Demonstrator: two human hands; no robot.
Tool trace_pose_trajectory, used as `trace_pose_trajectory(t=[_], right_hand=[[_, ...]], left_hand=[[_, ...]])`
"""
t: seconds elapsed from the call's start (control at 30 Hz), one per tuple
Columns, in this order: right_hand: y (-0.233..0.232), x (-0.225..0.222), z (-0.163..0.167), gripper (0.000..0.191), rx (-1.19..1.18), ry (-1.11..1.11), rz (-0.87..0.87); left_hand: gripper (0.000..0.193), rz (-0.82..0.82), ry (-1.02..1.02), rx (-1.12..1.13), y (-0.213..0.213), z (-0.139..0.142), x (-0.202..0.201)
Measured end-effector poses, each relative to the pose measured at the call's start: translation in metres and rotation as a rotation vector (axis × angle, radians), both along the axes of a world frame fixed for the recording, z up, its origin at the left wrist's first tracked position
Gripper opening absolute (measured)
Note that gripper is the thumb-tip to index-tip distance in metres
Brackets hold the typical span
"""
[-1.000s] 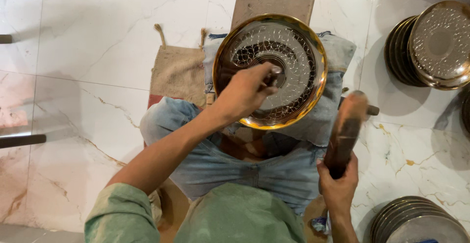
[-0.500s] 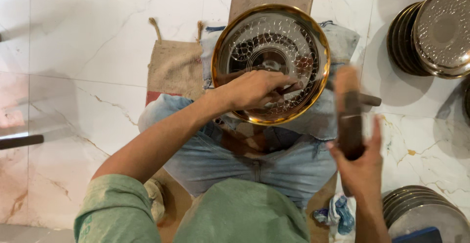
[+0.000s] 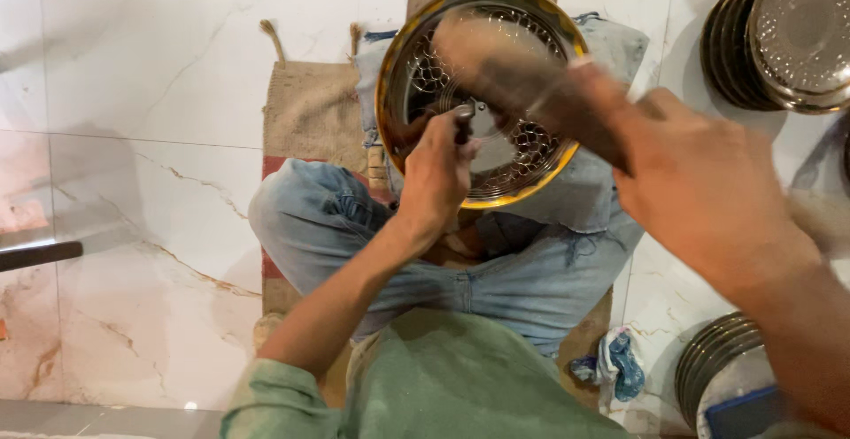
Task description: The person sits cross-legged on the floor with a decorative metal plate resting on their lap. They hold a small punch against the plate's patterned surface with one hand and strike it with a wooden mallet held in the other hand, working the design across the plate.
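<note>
On the lap, the round gold-rimmed patterned metal plate (image 3: 496, 151) lies under the left hand (image 3: 434, 178), fist closed around a small dark punch (image 3: 463, 120), while the blurred right hand (image 3: 708, 191) grips a motion-smeared brown wooden mallet (image 3: 522, 80).

- upper body: pale green long-sleeved shirt (image 3: 460, 377), left sleeve pushed up to the elbow.
- legs: faded light blue jeans (image 3: 496, 280), frayed tear at one knee.
- hands: bare.
</note>
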State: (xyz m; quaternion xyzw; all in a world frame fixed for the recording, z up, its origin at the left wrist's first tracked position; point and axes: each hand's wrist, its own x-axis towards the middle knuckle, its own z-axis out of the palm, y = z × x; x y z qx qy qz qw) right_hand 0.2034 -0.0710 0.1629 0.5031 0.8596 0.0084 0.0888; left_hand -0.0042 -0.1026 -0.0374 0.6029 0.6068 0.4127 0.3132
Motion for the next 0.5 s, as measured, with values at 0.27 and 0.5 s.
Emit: trace_pose_trajectory(t=[0.27,0.5], right_hand=[[0.004,-0.046,0.025,0.086,0.149,-0.306,0.266],[-0.002,-0.013,0.002,0.085,0.081,-0.140,0.145]], left_hand=[[0.028,0.215,-0.142,-0.011,-0.012,0.000,0.008],[0.033,0.023,-0.052,0.159,-0.003,0.005,0.001]])
